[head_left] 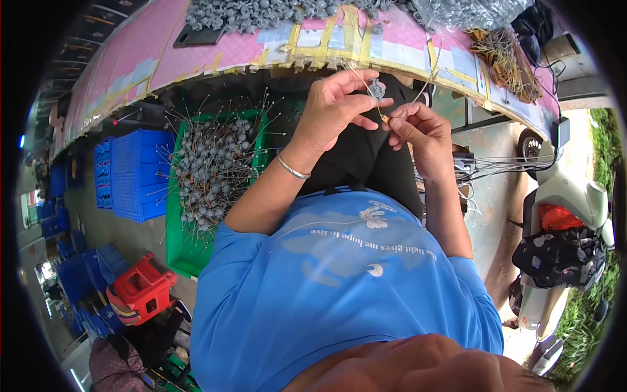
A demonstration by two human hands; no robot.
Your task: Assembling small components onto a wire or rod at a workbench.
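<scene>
Your left hand [334, 108] pinches one grey part [376, 89]; your right hand [423, 134] pinches at least one wire [432, 77]. One green crate [181, 251] beside you holds dozens of grey balls [210, 153].

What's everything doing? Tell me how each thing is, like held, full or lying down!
Left hand, holding a gray part.
Right hand, pinching a thin wire.
Green crate, heaped with gray balls on stalks.
Bracelet, worn on the left wrist.
Table, patched with yellow tape.
Scooter, carrying a dark bag.
</scene>
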